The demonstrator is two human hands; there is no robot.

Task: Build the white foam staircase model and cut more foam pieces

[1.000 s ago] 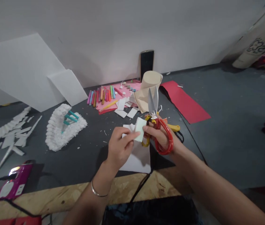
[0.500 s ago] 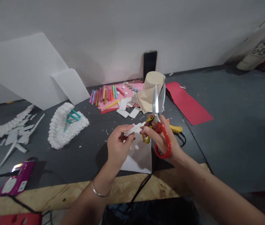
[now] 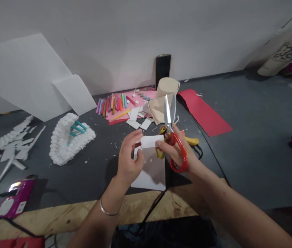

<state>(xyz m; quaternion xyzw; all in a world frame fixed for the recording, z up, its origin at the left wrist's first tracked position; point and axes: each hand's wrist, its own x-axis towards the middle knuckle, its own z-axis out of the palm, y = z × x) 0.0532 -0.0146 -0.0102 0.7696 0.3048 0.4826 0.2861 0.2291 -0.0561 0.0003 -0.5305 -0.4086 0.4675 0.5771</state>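
Note:
My right hand (image 3: pixel 178 148) has red-handled scissors (image 3: pixel 170 113) hooked in it, blades pointing up and slightly apart. Its thumb and fingers also pinch a small white rectangular piece of paper (image 3: pixel 149 141) by the right end. At that piece's left end is my left hand (image 3: pixel 130 156), thumb and fingers spread apart, not gripping it. A yellow loop handle (image 3: pixel 159 153) shows beside my right fingers; what it belongs to is partly hidden. Below the hands lies a white sheet (image 3: pixel 149 175) with small white bits on it.
A white textured jaw-shaped model (image 3: pixel 58 144) with teal sticks stands left, near white strips (image 3: pixel 14 148). Behind lie coloured sticks (image 3: pixel 112 104), white rectangles (image 3: pixel 133 124), a beige roll (image 3: pixel 166 86) and a phone (image 3: pixel 162 70). Red paper (image 3: pixel 207 115) lies right; a yellow tool (image 3: pixel 192 141) sits behind my right hand.
My left fingers have opened away from the white piece, which now shows flat and whole in my right pinch. The scissors stay in my right hand. The view has shifted slightly.

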